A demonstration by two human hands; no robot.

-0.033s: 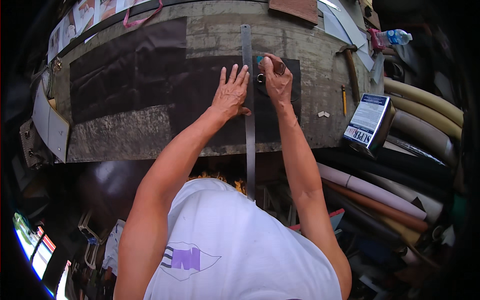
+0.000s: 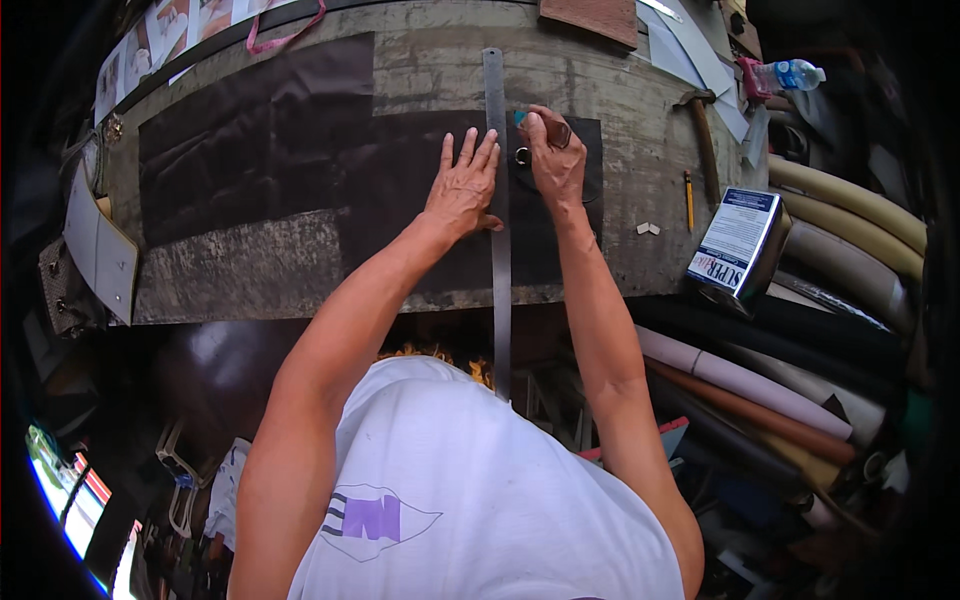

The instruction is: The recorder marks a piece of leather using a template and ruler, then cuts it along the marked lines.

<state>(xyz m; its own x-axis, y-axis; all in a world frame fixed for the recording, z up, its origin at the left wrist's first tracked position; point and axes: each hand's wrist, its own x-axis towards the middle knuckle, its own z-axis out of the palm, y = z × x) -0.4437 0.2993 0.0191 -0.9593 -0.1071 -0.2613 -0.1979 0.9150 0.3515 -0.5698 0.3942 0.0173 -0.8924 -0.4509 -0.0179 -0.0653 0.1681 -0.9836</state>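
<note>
A long steel ruler (image 2: 502, 280) lies upright in view across a dark brown sheet (image 2: 260, 140), which looks like leather. Its near end reaches past the table edge to my white shirt. My left hand (image 2: 465, 190) is flat beside the ruler, fingers spread and fingertips at its left edge. Just right of the ruler, my right hand (image 2: 557, 165) is closed around a brown-handled tool (image 2: 558, 134); its working end is hidden. A bit of teal shows by the fingertips, and a small ring (image 2: 522, 156) sits between hand and ruler.
Right of the sheet are small white pieces (image 2: 648, 229), a yellow pencil (image 2: 689, 200), a hammer (image 2: 706, 150) and a rectangular can (image 2: 735, 245) near the table's corner. Rolled materials (image 2: 750, 380) are stacked at the right. A wooden block (image 2: 588, 22) sits at the far edge.
</note>
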